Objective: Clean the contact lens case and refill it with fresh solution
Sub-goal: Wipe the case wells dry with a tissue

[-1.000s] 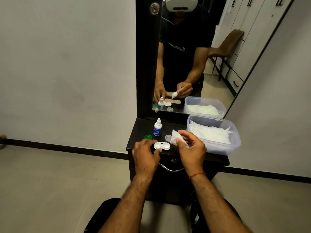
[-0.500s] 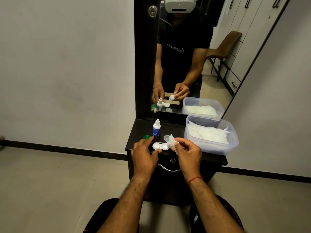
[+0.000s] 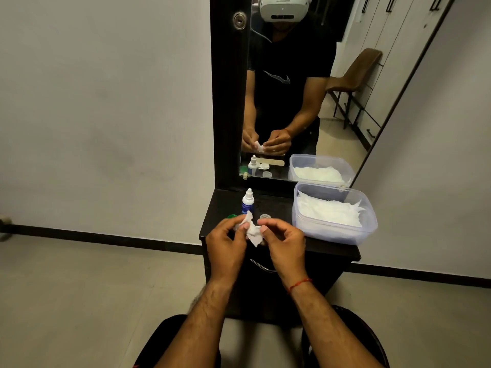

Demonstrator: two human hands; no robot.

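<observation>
Fingertips curled in, my left hand and right hand both pinch a crumpled tissue at centre frame. I can't see the lens case; my hands hide that spot. Just above them are the solution bottle, a clear cap and a green cap, with a tub at the right.

Counted at the centre of the frame: two hands, left hand and right hand, one crumpled tissue, one dropper bottle, and two loose caps, one green cap and one clear cap. At centre right, one plastic tub of white tissues, their number not countable. Also noted: one dark cabinet, one drawer handle, one mirror, and one red wrist thread.
</observation>
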